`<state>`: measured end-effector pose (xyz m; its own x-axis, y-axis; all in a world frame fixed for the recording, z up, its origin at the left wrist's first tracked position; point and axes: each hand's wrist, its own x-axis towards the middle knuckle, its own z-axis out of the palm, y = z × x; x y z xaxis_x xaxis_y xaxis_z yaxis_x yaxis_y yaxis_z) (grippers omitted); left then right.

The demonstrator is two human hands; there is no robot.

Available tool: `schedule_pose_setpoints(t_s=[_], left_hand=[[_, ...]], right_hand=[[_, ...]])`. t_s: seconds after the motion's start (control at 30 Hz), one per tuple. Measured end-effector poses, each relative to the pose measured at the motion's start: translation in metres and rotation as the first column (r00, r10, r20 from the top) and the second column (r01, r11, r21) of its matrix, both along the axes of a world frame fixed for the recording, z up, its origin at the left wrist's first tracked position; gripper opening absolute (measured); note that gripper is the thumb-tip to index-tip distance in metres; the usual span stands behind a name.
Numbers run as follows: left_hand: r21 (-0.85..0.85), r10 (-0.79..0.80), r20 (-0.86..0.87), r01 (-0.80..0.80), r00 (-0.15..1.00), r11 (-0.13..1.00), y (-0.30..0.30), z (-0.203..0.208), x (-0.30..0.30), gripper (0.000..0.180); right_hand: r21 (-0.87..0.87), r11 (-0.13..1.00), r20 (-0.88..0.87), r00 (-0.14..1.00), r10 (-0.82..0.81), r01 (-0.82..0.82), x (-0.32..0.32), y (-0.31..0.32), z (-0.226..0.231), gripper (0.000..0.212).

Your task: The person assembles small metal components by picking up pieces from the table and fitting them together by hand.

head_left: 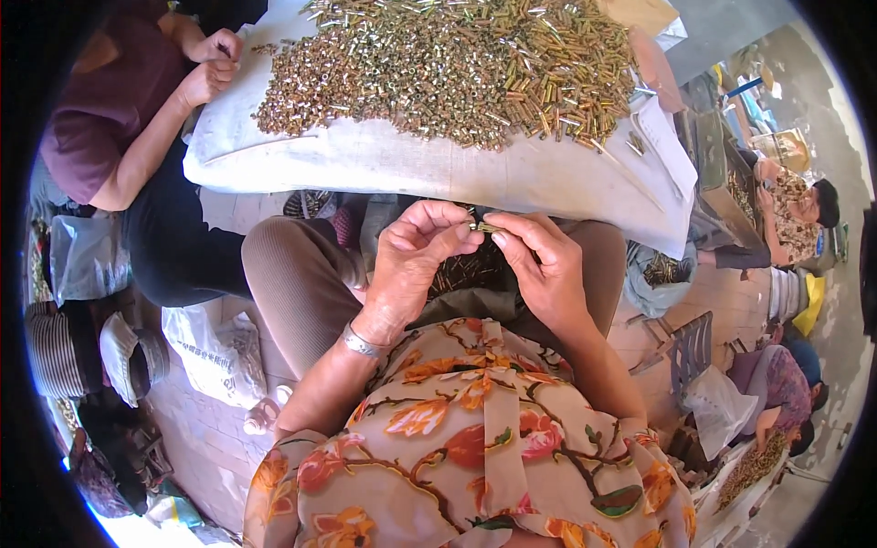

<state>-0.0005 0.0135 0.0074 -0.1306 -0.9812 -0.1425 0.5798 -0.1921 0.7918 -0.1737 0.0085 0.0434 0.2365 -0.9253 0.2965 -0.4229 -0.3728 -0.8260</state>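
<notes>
In front of my lap, my left hand [413,251] and my right hand [545,260] meet fingertip to fingertip. Between them is a small brass-coloured metal piece [484,227], pinched by the right thumb and fingers. The left fingertips close on its other end, perhaps on a second small part that is too tiny to make out. Just below the hands, a dark container [470,274] between my knees holds many slim brass-coloured pieces. Beyond them, a large heap of small metal parts [393,78] lies on the table, short ring-like pieces at left and longer rod-like ones at right.
A white cloth covers the table [438,172], its near edge just past my hands. At left sits a person in a purple top [100,119]. A blue bag of metal pieces [660,279] stands by my right knee. White plastic bags [215,352] lie on the brick floor.
</notes>
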Motion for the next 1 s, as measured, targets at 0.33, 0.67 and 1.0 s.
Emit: schedule_pose_setpoints(t_s=[0.33, 0.67, 1.0], left_hand=[[-0.151, 0.071, 0.092, -0.056, 0.993, 0.987, 0.003, 0.004, -0.007, 0.017], [-0.21, 0.106, 0.107, -0.082, 0.989, 0.974, 0.005, 0.006, -0.009, 0.02], [-0.351, 0.113, 0.234, -0.024, 0.966, 0.936, 0.007, 0.005, -0.008, 0.022]], right_hand=[[0.023, 1.0, 0.046, 0.999, 0.019, -0.02, 0.001, -0.001, 0.001, 0.018], [-0.035, 0.999, 0.065, 0.997, 0.04, -0.038, -0.002, 0.001, 0.0, 0.022], [-0.135, 0.991, 0.047, 0.999, 0.025, -0.018, -0.003, 0.002, -0.001, 0.024]])
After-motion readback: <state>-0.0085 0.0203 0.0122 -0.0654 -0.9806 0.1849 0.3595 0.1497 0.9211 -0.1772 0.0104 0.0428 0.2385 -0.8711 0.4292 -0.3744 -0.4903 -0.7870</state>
